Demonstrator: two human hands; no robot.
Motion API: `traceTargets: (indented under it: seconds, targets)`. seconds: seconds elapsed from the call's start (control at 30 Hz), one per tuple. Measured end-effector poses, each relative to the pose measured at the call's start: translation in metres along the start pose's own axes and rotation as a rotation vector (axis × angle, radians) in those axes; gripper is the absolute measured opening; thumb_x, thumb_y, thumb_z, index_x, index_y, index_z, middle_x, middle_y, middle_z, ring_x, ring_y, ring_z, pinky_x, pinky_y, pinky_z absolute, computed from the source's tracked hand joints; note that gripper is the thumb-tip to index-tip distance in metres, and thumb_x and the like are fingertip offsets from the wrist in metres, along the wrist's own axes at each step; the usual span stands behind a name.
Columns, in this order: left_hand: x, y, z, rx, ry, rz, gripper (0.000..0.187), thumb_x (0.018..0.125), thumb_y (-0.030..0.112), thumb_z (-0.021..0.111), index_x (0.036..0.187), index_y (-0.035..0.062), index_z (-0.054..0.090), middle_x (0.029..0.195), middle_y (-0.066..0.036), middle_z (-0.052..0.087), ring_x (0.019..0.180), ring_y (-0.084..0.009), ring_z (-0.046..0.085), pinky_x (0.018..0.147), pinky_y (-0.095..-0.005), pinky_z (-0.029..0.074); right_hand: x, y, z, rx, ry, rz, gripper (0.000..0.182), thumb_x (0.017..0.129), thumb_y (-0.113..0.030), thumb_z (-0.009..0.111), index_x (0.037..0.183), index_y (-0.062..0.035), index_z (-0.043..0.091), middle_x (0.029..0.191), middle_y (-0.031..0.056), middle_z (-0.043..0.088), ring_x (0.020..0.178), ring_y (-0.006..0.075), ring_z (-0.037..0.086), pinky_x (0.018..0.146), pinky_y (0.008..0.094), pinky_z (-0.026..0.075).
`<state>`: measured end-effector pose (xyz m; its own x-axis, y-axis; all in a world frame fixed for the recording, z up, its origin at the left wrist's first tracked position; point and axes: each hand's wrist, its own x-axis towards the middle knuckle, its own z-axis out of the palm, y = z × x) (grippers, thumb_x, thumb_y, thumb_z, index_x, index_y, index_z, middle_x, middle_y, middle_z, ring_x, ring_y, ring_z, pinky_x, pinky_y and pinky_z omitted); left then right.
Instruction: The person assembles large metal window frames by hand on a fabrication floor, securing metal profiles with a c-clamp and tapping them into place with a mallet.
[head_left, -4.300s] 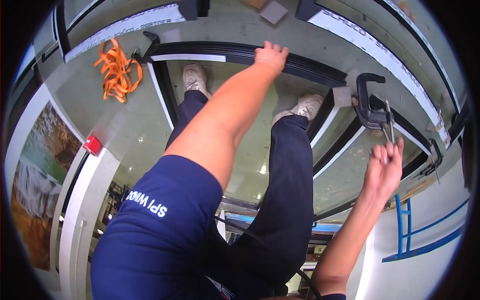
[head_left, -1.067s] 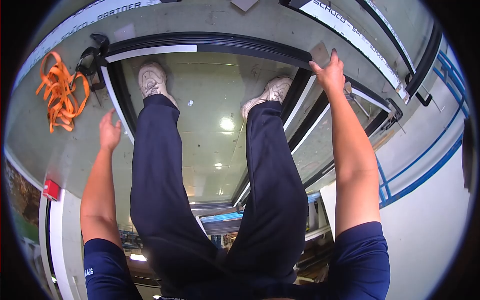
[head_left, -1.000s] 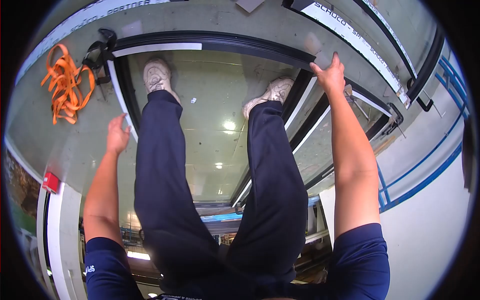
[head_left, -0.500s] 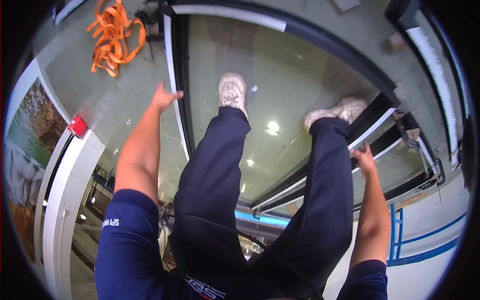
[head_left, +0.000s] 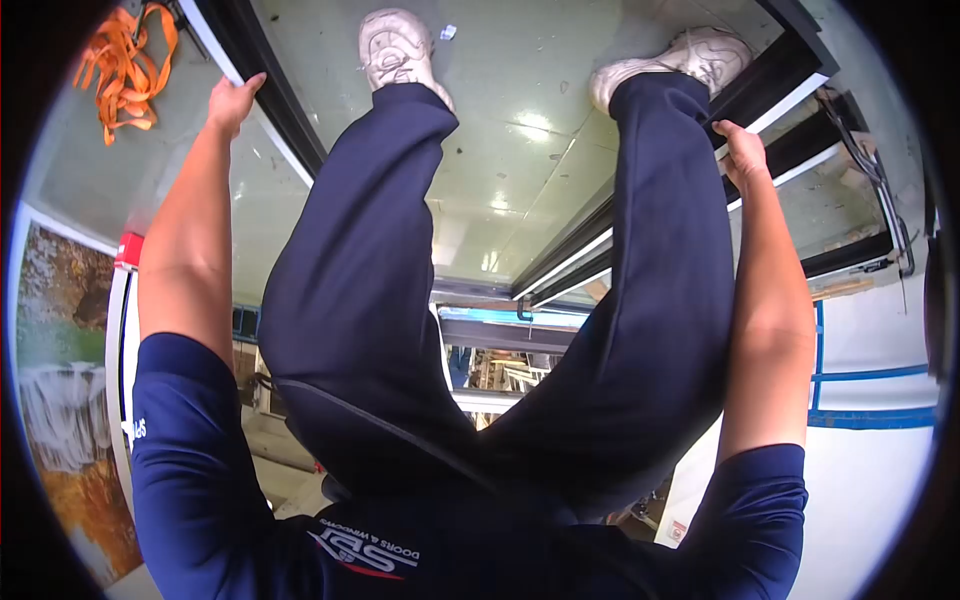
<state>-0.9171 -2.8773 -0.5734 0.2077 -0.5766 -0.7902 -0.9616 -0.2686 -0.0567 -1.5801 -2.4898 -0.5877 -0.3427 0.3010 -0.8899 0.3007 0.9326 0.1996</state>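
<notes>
Pinch risk with both hands down at a black frame [head_left: 280, 105]

So the frame lies on the floor [head_left: 520, 190], one side running along the left, the other along the right, with both feet between them. Left hand [head_left: 235, 103] is touching the left side, thumb and fingers spread a bit over the white-faced edge. Can't tell if any fingertips are tucked underneath. Right hand [head_left: 742, 155] is at the right side, fingers bent and slightly apart; how much they're actually clamped on there, I can't tell either.

What bugs me most is the right hand. It's right by a second frame [head_left: 805, 142], just beyond on the right, so if either one slid, fingers could get nipped in the gap. On the left, that contact looks kinda shallow to me, and a sideways jolt could pop it loose. Uneven force from the two hands might twist the thing too.

Then the feet. Left shoe [head_left: 395, 50] and right shoe [head_left: 705, 58] are both inside, and the right one sits just beside the frame, so a sudden shift could catch the ankle. Smooth floor might help it skate, imo. Also a thin cable [head_left: 380, 425] crosses the left thigh and could snag on something. Orange strap [head_left: 130, 80] off to the far left is a trip hazard for anyone stepping out that way, and the dark clamp [head_left: 909, 255] far right could catch a sleeve.
</notes>
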Motion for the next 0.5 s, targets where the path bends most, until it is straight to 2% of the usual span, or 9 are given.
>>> traceTargets:
  seconds: [0.03, 0.1, 0.2, 0.3, 0.33, 0.37, 0.4, 0.47, 0.5]
  targets:
    - [-0.004, 0.006, -0.001, 0.087, 0.042, 0.015, 0.04, 0.079, 0.034, 0.075, 0.103, 0.0041, 0.064, 0.08, -0.003, 0.063, 0.064, -0.0116, 0.05, 0.057, -0.0289, 0.042, -0.004, 0.002, 0.0, 0.037, -0.003, -0.019, 0.068, 0.074, -0.02, 0.072, 0.124, 0.0164, 0.045, 0.136, 0.0271, 0.043, 0.126, 0.0369, 0.042, 0.107, 0.0477, 0.031]
    - [-0.011, 0.014, -0.006, 0.005, -0.065, -0.101, 0.045, 0.081, 0.027, 0.072, 0.117, 0.002, 0.061, 0.111, -0.011, 0.068, 0.104, -0.0228, 0.062, 0.09, -0.0332, 0.047, -0.016, 0.004, -0.006, 0.05, 0.048, -0.032, 0.068, 0.074, -0.019, 0.072, 0.125, 0.0167, 0.044, 0.137, 0.0279, 0.042, 0.129, 0.0384, 0.039, 0.107, 0.0499, 0.03]
    - [-0.041, 0.027, -0.022, -0.06, -0.084, -0.056, 0.043, 0.08, 0.022, 0.072, 0.116, 0.0014, 0.061, 0.11, -0.011, 0.068, 0.102, -0.0219, 0.063, 0.09, -0.0331, 0.047, 0.003, 0.028, -0.027, 0.098, -0.098, -0.008, 0.063, 0.073, -0.019, 0.072, 0.121, 0.0148, 0.048, 0.13, 0.0258, 0.048, 0.122, 0.0375, 0.046, 0.105, 0.0511, 0.032]
    - [-0.05, -0.001, -0.04, -0.134, -0.137, 0.046, 0.042, 0.08, 0.018, 0.071, 0.116, 0.0003, 0.06, 0.109, -0.011, 0.067, 0.1, -0.0208, 0.062, 0.09, -0.0332, 0.047, -0.076, 0.018, -0.027, 0.046, 0.044, -0.085, 0.058, 0.071, -0.02, 0.072, 0.117, 0.0116, 0.053, 0.125, 0.0234, 0.051, 0.117, 0.0372, 0.049, 0.102, 0.052, 0.035]
    - [-0.06, -0.002, -0.048, -0.19, -0.146, 0.099, 0.042, 0.079, 0.016, 0.07, 0.116, -0.0005, 0.06, 0.109, -0.011, 0.067, 0.1, -0.021, 0.062, 0.09, -0.0334, 0.047, -0.058, 0.041, -0.04, 0.033, 0.046, -0.097, 0.05, 0.07, -0.02, 0.071, 0.109, 0.0088, 0.059, 0.111, 0.0183, 0.059, 0.105, 0.0306, 0.054, 0.092, 0.046, 0.042]
    - [-0.077, -0.005, -0.057, -0.244, -0.157, 0.152, 0.042, 0.079, 0.015, 0.069, 0.116, -0.0014, 0.059, 0.109, -0.011, 0.067, 0.099, -0.0212, 0.062, 0.09, -0.0336, 0.047, -0.066, 0.054, -0.05, 0.026, 0.027, -0.181, 0.04, 0.07, -0.019, 0.071, 0.099, 0.0055, 0.062, 0.094, 0.0123, 0.063, 0.09, 0.0228, 0.057, 0.08, 0.0386, 0.045]
    - [-0.092, -0.01, -0.067, -0.206, -0.163, 0.175, 0.042, 0.079, 0.014, 0.067, 0.117, -0.0012, 0.059, 0.109, -0.01, 0.066, 0.1, -0.021, 0.062, 0.09, -0.0336, 0.047, -0.117, 0.045, -0.046, 0.09, 0.101, -0.22, 0.029, 0.069, -0.018, 0.071, 0.089, 0.0009, 0.064, 0.08, 0.0062, 0.061, 0.078, 0.0172, 0.055, 0.07, 0.0347, 0.043]
    - [-0.13, -0.007, -0.098, -0.183, -0.166, 0.224, 0.043, 0.078, 0.012, 0.064, 0.119, -0.0011, 0.058, 0.11, -0.01, 0.065, 0.101, -0.0214, 0.06, 0.091, -0.0341, 0.047, -0.142, 0.065, -0.064, 0.062, 0.109, -0.161, 0.02, 0.068, -0.015, 0.07, 0.081, -0.0025, 0.062, 0.076, 0.0029, 0.058, 0.072, 0.0157, 0.052, 0.064, 0.0343, 0.04]
    - [-0.155, -0.005, -0.114, -0.197, -0.17, 0.249, 0.045, 0.077, 0.012, 0.063, 0.12, -0.0013, 0.057, 0.111, -0.011, 0.065, 0.102, -0.022, 0.06, 0.091, -0.0347, 0.046, -0.18, 0.064, -0.063, 0.123, 0.184, -0.197, 0.011, 0.068, -0.014, 0.069, 0.069, -0.0082, 0.059, 0.066, -0.0016, 0.052, 0.061, 0.012, 0.044, 0.055, 0.0322, 0.032]
